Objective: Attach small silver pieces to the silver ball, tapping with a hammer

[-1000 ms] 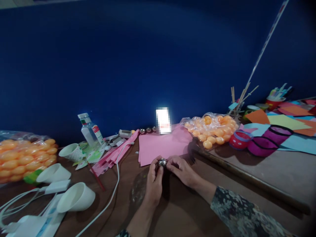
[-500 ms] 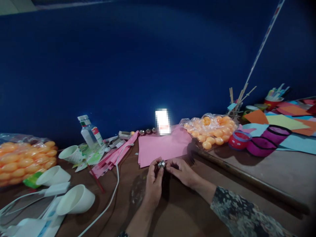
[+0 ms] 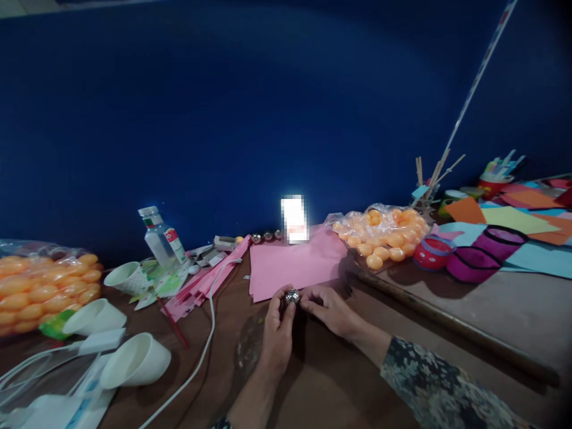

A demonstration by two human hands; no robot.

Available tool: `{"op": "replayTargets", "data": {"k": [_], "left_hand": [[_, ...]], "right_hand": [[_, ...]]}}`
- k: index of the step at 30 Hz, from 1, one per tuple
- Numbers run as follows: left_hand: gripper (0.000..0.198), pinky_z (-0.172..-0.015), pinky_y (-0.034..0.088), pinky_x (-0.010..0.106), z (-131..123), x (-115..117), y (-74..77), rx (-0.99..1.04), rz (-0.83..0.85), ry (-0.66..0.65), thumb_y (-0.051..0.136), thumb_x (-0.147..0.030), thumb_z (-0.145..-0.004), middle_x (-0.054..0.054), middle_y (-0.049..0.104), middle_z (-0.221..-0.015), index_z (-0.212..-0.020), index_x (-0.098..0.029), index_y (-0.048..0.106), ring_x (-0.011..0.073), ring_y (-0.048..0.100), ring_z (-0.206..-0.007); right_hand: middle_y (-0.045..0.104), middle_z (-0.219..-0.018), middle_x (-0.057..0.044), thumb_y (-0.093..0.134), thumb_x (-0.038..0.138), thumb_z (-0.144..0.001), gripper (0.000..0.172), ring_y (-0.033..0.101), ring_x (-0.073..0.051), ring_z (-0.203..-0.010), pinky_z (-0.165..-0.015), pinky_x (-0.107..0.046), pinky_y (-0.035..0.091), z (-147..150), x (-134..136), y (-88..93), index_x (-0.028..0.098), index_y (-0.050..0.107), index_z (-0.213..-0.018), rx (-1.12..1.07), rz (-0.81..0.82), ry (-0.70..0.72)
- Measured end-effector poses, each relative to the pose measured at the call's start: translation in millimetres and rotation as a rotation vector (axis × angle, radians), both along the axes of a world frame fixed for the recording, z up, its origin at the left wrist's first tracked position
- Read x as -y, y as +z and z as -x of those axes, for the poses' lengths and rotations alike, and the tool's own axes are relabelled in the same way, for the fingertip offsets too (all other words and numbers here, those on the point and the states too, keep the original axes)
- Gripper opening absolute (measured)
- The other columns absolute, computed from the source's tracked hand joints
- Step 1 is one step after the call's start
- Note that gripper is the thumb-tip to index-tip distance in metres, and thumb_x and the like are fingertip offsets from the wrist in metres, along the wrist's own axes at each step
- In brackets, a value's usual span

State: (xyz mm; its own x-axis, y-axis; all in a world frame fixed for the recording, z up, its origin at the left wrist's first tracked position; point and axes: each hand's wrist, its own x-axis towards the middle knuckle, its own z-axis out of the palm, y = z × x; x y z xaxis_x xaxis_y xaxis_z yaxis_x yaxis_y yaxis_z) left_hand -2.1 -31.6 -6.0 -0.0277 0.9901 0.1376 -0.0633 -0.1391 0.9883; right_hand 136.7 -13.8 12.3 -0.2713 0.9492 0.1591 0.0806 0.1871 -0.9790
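Low in the centre, a small shiny silver ball (image 3: 292,297) is pinched between the thumb and fingers of my left hand (image 3: 277,328). My right hand (image 3: 328,310) is close against the ball's right side, its thumb and fingertips pressed together; anything between them is too small to make out. Just beyond both hands lie pink paper sheets (image 3: 290,268). At the back edge of that paper, several similar silver balls (image 3: 268,236) sit in a row. A bright, blurred-out upright rectangle (image 3: 294,219) stands behind the paper.
Bags of orange balls (image 3: 388,235) lie right and far left. Paper cups (image 3: 136,360), a white cable (image 3: 208,333), pink strips (image 3: 201,289) and a clear bottle (image 3: 161,238) occupy the left. A dark wooden rod (image 3: 456,325), purple cuffs (image 3: 473,262) and coloured paper (image 3: 522,220) are right.
The view has shifted very slightly. Both hands stay in nearly the same place, with the silver ball still in my left fingers.
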Motion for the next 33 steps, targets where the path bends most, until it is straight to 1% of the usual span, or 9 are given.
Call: {"op": "replayTargets", "data": {"k": [9, 14, 17, 20, 22, 24, 26, 29, 33], "left_hand": [[0.035, -0.094, 0.036, 0.033, 1.3, 0.9, 2.0, -0.104, 0.003, -0.015, 0.048, -0.031, -0.081, 0.007, 0.056, -0.114, -0.114, -0.02, 0.048, 0.0184, 0.051, -0.107], [0.037, -0.096, 0.035, 0.033, 1.9, 1.8, 3.0, -0.166, 0.003, -0.005, 0.048, -0.032, -0.08, 0.007, 0.056, -0.116, -0.115, -0.019, 0.048, 0.0187, 0.049, -0.11], [0.037, -0.096, 0.035, 0.032, 2.4, 0.2, 3.4, -0.163, 0.008, -0.011, 0.047, -0.032, -0.08, 0.007, 0.055, -0.117, -0.115, -0.019, 0.049, 0.0189, 0.048, -0.11], [0.043, -0.092, 0.039, 0.032, 1.8, -1.7, 3.0, -0.15, 0.018, -0.018, 0.053, -0.033, -0.077, 0.007, 0.057, -0.115, -0.117, -0.02, 0.048, 0.0195, 0.052, -0.106], [0.046, -0.09, 0.041, 0.032, 0.4, -1.5, 2.0, -0.144, 0.018, 0.007, 0.056, -0.034, -0.073, 0.007, 0.058, -0.113, -0.116, -0.019, 0.049, 0.02, 0.054, -0.103], [0.043, -0.089, 0.041, 0.033, -0.5, -1.1, 1.5, -0.157, 0.013, 0.081, 0.056, -0.035, -0.073, 0.008, 0.059, -0.111, -0.112, -0.017, 0.053, 0.0203, 0.054, -0.102], [0.041, -0.084, 0.044, 0.031, 0.6, -3.4, 3.4, -0.153, 0.025, 0.148, 0.057, -0.036, -0.072, 0.009, 0.062, -0.104, -0.108, -0.016, 0.056, 0.0195, 0.058, -0.094], [0.038, -0.07, 0.047, 0.028, 9.0, -19.3, 14.2, -0.107, 0.016, 0.193, 0.059, -0.035, -0.069, 0.004, 0.065, -0.074, -0.1, -0.014, 0.059, 0.0154, 0.06, -0.069], [0.027, -0.059, 0.046, 0.025, 25.0, -63.5, 40.6, -0.058, 0.018, 0.235, 0.064, -0.033, -0.064, 0.001, 0.059, -0.057, -0.08, -0.011, 0.064, 0.0135, 0.057, -0.057]], "right_hand": [[0.056, -0.065, 0.001, 0.059, 0.025, -0.071, 0.013, 0.047, -0.01, -0.062, -0.058, -0.02, 0.036, 2.2, 0.1, -4.6, 0.013, 0.057, -0.069, -0.066, 0.093, -0.045], [0.056, -0.067, 0.001, 0.06, 0.023, -0.069, 0.011, 0.049, -0.011, -0.062, -0.058, -0.02, 0.038, 3.7, 1.4, -4.4, 0.013, 0.054, -0.07, -0.081, 0.116, -0.105], [0.054, -0.065, 0.003, 0.06, 0.021, -0.069, 0.011, 0.048, -0.011, -0.061, -0.056, -0.02, 0.038, 5.7, 3.0, -3.3, 0.016, 0.051, -0.07, -0.039, 0.059, -0.149], [0.054, -0.065, 0.002, 0.057, 0.02, -0.071, 0.007, 0.049, -0.011, -0.061, -0.057, -0.021, 0.039, 8.0, 3.2, -4.0, 0.017, 0.051, -0.07, 0.003, -0.039, -0.183], [0.056, -0.071, 0.001, 0.054, 0.023, -0.075, 0.006, 0.052, -0.012, -0.064, -0.059, -0.022, 0.042, 8.7, 3.9, -4.2, 0.017, 0.052, -0.076, -0.045, -0.04, -0.166], [0.058, -0.078, -0.001, 0.05, 0.026, -0.078, 0.011, 0.056, -0.014, -0.068, -0.062, -0.024, 0.045, 8.5, 8.3, -3.4, 0.017, 0.051, -0.084, -0.102, -0.013, -0.161], [0.058, -0.083, -0.003, 0.047, 0.027, -0.081, 0.013, 0.057, -0.015, -0.074, -0.066, -0.026, 0.046, 7.3, 18.6, -2.7, 0.018, 0.05, -0.089, -0.097, -0.024, -0.209], [0.059, -0.087, -0.004, 0.046, 0.024, -0.081, 0.013, 0.057, -0.016, -0.081, -0.073, -0.026, 0.044, 5.3, 42.0, -5.8, 0.018, 0.051, -0.092, 0.041, -0.119, -0.249], [0.059, -0.082, -0.003, 0.048, 0.016, -0.075, 0.019, 0.055, -0.014, -0.067, -0.058, -0.023, 0.042, 5.6, 61.0, -17.7, 0.018, 0.052, -0.093, 0.228, -0.12, -0.175]]}}
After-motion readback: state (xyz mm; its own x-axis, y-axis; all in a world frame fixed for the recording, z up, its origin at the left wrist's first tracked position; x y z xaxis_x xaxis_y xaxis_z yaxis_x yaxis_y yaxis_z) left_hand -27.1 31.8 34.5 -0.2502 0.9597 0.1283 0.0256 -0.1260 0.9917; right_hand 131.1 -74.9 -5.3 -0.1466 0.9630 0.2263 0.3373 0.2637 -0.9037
